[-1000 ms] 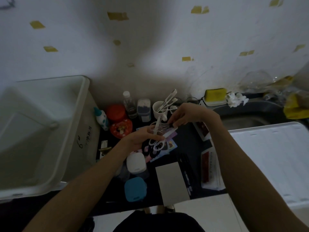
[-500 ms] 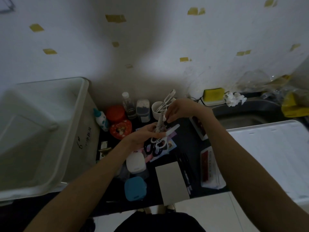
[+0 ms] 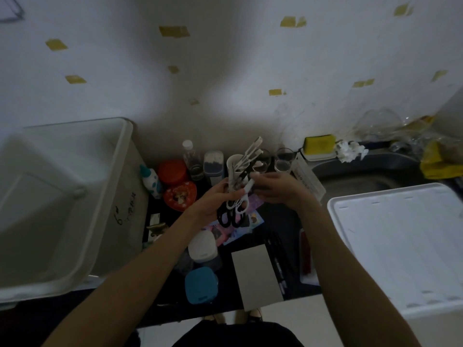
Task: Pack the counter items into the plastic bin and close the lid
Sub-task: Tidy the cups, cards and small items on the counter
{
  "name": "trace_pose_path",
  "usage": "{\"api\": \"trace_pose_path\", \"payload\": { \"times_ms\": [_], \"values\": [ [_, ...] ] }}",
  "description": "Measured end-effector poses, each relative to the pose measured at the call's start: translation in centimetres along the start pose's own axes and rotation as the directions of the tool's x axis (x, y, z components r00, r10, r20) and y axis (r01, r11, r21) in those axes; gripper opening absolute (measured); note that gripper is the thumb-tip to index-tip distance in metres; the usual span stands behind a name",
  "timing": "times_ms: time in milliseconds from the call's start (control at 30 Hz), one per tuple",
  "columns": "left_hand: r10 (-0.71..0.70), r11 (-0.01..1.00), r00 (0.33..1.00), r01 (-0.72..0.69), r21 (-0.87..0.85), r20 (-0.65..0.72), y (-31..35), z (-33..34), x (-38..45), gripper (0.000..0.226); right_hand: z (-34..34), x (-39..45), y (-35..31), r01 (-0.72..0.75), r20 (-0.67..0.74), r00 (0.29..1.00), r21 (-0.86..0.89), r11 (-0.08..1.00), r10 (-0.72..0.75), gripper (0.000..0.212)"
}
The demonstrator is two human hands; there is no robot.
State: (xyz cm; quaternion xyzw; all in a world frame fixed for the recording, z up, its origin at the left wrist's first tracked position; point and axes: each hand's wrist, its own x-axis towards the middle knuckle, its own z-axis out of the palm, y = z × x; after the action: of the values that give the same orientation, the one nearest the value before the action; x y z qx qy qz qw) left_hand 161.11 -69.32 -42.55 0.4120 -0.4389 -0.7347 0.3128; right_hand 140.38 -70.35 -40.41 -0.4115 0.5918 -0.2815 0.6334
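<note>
My left hand [image 3: 215,199] grips a bundle of scissors [image 3: 234,209] by the blades, their white and black handles hanging down over the dark counter [image 3: 280,219]. My right hand [image 3: 275,190] pinches a white-handled item at the top of that bundle. The open translucent plastic bin [image 3: 62,196] stands at the left, and I see nothing inside it. Its white lid [image 3: 400,244] lies flat at the right. Behind my hands a white cup [image 3: 231,162] holds several more white tools.
On the counter lie a red jar [image 3: 172,171], a heart tin [image 3: 179,195], a glue bottle [image 3: 151,181], a clear bottle [image 3: 191,159], a white case [image 3: 203,246], a blue case [image 3: 201,285], a grey card [image 3: 255,276], pens and stickers. A sink and yellow sponge [image 3: 319,144] sit at the back right.
Both hands have lifted slightly toward the cup, gathering the scissors into an upright bundle in my left hand. My right hand has moved to the bundle's top.
</note>
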Motion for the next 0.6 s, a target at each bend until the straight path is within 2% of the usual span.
{"api": "trace_pose_path", "payload": {
  "times_ms": [67,233,300,367,467,600],
  "values": [
    [0.033,0.999,0.999,-0.033,-0.024,-0.003,-0.3,0.3,0.6,0.047,1.2,-0.3,0.9,0.024,0.017,1.0,0.125,0.992,-0.026,0.039],
    [0.013,0.989,0.988,-0.034,-0.142,-0.151,-0.5,1.0,1.2,0.043,1.4,-0.5,1.6,0.136,-0.151,0.985,0.38,0.915,-0.083,0.022],
    [0.027,0.983,0.986,-0.056,-0.173,-0.165,-0.5,1.1,1.5,0.041,0.9,-0.5,1.5,0.191,-0.176,0.977,0.456,0.869,-0.122,0.018],
    [0.052,0.991,0.982,-0.072,-0.11,-0.179,-0.3,1.4,1.7,0.037,0.9,-0.5,0.9,0.207,-0.131,0.978,0.525,0.826,-0.162,0.017],
    [0.081,0.996,0.991,-0.078,0.033,-0.11,-0.3,1.6,1.7,0.043,1.1,-0.3,-0.2,0.146,-0.057,0.988,0.61,0.779,-0.14,0.022],
    [0.063,0.995,0.997,-0.059,0.083,-0.047,-0.1,1.7,1.6,0.05,0.5,0.3,-1.0,0.078,-0.019,0.996,0.583,0.809,-0.083,0.026]
  ]
}}
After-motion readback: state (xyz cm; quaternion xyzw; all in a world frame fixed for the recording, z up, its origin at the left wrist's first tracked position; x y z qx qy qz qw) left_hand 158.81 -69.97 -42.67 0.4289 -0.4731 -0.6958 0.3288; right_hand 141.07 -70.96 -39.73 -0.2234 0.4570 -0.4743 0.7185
